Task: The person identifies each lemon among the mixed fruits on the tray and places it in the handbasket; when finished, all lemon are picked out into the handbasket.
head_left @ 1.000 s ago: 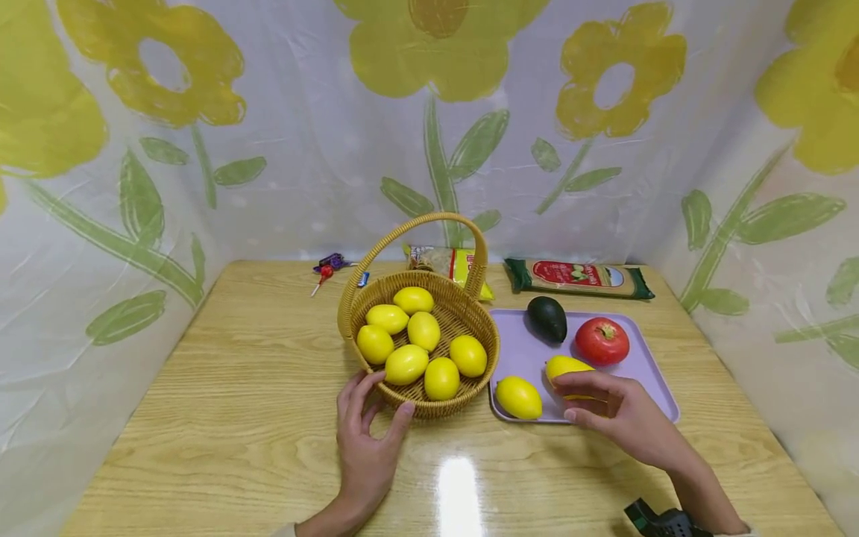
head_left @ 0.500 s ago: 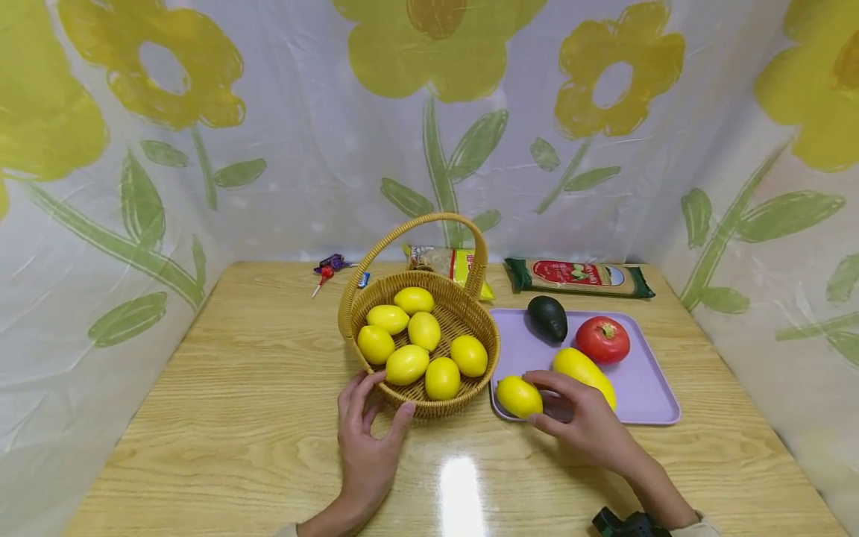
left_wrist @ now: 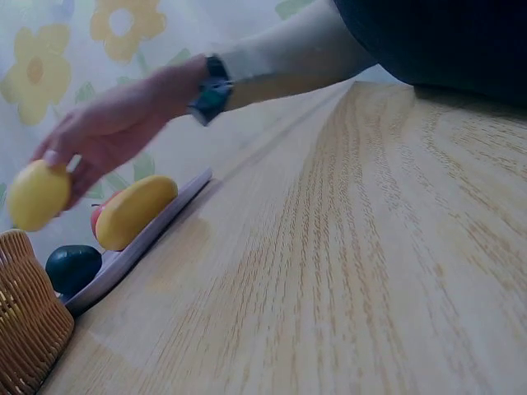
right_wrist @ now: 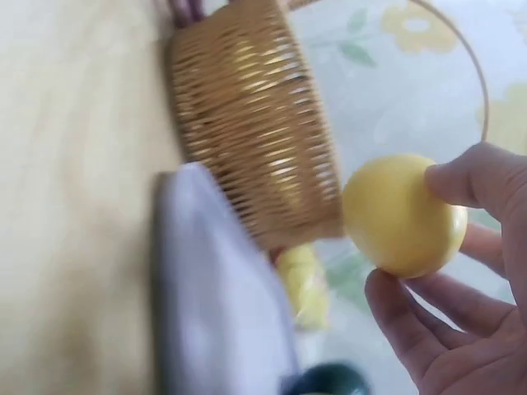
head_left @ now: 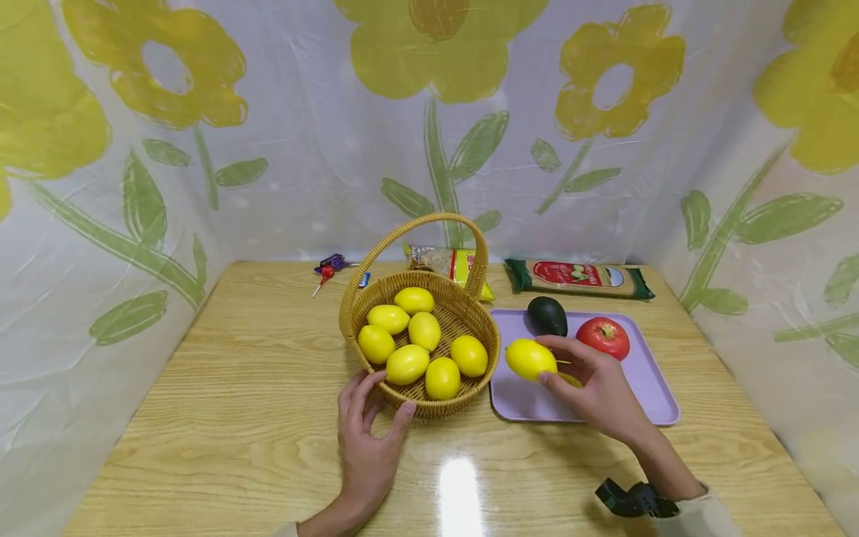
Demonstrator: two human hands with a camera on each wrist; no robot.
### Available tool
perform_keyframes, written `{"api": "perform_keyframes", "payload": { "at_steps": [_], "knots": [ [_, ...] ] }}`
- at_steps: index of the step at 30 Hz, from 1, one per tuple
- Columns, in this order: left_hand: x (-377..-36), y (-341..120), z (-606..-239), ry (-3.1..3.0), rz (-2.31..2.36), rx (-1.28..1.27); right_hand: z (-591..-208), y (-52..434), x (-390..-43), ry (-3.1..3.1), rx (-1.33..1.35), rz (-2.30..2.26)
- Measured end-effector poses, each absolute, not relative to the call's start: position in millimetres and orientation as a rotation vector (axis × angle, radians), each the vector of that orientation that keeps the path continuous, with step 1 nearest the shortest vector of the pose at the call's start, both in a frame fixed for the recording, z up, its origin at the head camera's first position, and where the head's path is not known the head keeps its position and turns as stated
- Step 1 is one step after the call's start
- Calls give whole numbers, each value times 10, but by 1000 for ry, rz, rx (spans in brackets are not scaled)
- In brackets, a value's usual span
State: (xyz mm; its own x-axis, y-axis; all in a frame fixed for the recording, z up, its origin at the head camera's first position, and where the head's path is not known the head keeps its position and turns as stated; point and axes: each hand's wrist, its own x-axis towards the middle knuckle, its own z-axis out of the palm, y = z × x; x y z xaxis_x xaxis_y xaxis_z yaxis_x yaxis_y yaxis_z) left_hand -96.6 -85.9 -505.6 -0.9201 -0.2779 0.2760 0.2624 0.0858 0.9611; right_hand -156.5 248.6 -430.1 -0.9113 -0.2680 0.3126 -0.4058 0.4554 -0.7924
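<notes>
My right hand (head_left: pixel 590 388) holds a yellow lemon (head_left: pixel 530 359) in its fingertips, lifted above the left part of the lilac tray (head_left: pixel 644 395); the same lemon (right_wrist: pixel 403 214) shows pinched in the right wrist view, and the lemon (left_wrist: pixel 34 194) hangs above the tray in the left wrist view. A wicker basket (head_left: pixel 463 313) with a tall handle holds several lemons. My left hand (head_left: pixel 365 432) rests against the basket's near rim, fingers spread. On the tray lie an avocado (head_left: pixel 546 315), a tomato (head_left: pixel 602 338) and a yellow mango (left_wrist: pixel 136 211), mostly hidden behind my right hand in the head view.
Behind the basket lie a yellow snack packet (head_left: pixel 446 261), a green packet (head_left: pixel 577 277) and small wrapped sweets (head_left: pixel 332 267). Flower-patterned sheeting walls in the wooden table (head_left: pixel 255 418) on three sides.
My right hand moved left from the mango to the lemon at the tray's front left, gripped it and lifted it up toward the basket. My left hand has stayed put.
</notes>
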Motion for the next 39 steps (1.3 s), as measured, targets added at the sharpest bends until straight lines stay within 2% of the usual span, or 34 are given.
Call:
{"api": "perform_keyframes", "payload": {
  "at_steps": [6,11,14,28,34,39],
  "knots": [
    [-1005,-826,-5053,-1996,-1884,-14,-4177,2207,-1885,-2566,682,1441],
    [-1007,-795,-5058,-2005,-1895,-18,-4227,1980,-2058,-2615,727,1142],
    [-1001,-775,-5071,-2001,-1902,-22,-4239,1932,-2069,-2629,727,983],
    [-1069,-871,-5007,-1960,-1865,-33,-4193,2094,-1984,-2650,721,970],
    [-1320,-1281,-4673,-1771,-1649,-160,-4029,2320,-1907,-2647,628,888],
    [-1654,-1822,-4020,-1730,-1302,-288,-3730,2568,-1899,-2522,593,766]
  ]
}}
